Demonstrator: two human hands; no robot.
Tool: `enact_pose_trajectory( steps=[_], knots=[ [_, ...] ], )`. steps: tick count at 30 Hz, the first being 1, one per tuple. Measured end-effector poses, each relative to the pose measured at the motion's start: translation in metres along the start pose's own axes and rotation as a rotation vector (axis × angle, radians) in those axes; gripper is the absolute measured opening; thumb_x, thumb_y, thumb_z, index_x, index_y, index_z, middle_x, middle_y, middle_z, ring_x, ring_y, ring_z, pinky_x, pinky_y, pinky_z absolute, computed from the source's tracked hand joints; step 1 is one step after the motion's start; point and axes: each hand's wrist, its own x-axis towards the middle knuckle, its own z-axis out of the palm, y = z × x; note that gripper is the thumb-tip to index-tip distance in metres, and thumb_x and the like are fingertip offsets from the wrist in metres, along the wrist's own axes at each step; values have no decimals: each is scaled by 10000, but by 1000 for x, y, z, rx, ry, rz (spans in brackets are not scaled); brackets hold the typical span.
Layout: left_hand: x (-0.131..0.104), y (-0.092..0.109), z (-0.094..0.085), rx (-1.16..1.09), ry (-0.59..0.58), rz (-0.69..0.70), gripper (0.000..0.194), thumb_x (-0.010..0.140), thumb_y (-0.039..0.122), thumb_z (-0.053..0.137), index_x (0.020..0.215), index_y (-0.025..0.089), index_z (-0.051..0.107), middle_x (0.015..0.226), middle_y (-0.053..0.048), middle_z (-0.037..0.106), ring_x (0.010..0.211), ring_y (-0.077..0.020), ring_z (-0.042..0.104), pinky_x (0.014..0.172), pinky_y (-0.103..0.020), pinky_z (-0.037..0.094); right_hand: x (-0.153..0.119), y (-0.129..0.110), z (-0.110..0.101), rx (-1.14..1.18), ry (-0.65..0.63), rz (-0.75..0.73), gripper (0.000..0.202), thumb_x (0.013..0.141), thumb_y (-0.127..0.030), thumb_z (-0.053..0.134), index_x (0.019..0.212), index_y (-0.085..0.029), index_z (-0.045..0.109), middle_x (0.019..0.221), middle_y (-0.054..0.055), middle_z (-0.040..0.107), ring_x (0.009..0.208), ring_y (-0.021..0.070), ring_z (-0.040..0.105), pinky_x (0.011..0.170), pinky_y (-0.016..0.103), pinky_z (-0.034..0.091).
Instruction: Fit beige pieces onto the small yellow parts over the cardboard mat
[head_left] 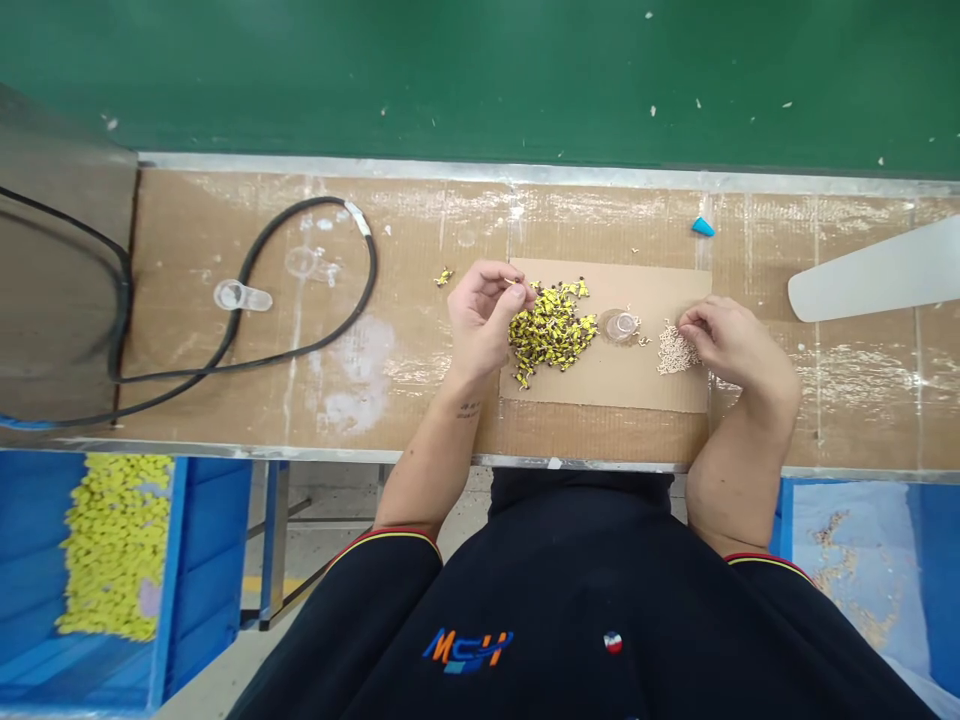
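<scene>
My left hand [486, 312] is closed in a pinch on a small yellow-and-dark piece [511, 282], at the left edge of a heap of similar yellow-and-dark pieces [553, 328]. My right hand [731, 338] has its fingertips pressed together at the right side of a pile of tiny beige pieces [676, 352]; whatever they hold is hidden. Between the two piles stands a small clear round cup [621, 325], with a few beige bits beside it. Both piles lie on a flat cardboard sheet [600, 388].
One yellow-and-dark piece [444, 277] lies apart, left of the sheet. A black cable [259, 250] loops across the bench near a clear plastic scoop-like part [244, 296]. A blue cap [703, 227] and a white panel [877, 270] are rightward. Blue bins [206, 560] stand below the bench.
</scene>
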Motion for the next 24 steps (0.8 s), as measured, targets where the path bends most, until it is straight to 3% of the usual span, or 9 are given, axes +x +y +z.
enact_pose_trajectory(
  steps=[5,8,14,18,21,24],
  knots=[
    [-3,6,7,12,-40,-25,246,1005,204,727,1229,304,754,744,24,655,704,-49,688,677,-110,551,-1,-2,-6,87,57,-5,271,899,-418,578,849,-189,714,914,117,702,857,256,626,821,426,482],
    [-4,11,11,29,-100,-11,164,1034,224,688,1157,292,773,723,17,610,644,-39,629,621,-106,512,2,-1,-3,123,14,16,264,846,-433,662,876,-196,775,934,111,723,872,258,643,839,432,492],
    [-8,16,15,94,-163,-86,97,1044,237,672,1046,217,767,730,-5,631,637,-38,610,622,-121,510,5,1,10,33,-2,2,226,851,-354,564,800,-184,703,888,121,702,919,290,618,872,468,465],
    [-9,18,15,77,-196,-102,91,993,230,736,1066,191,774,819,-36,697,722,-61,676,679,-134,560,2,-1,6,30,1,-42,214,900,-329,496,799,-186,619,873,126,672,889,273,593,873,461,460],
    [-8,19,16,2,-240,-64,225,960,179,762,1177,235,778,962,-50,751,875,-86,735,796,-158,604,-2,-2,-4,98,79,-37,229,934,-355,533,825,-186,643,856,113,655,810,238,572,809,422,465],
    [-8,20,18,8,-232,-70,169,1012,179,704,1150,242,780,891,-34,748,809,-73,734,755,-145,592,-4,-2,-9,165,180,-45,268,941,-424,636,874,-187,742,886,106,673,775,218,575,749,398,472]
  ],
)
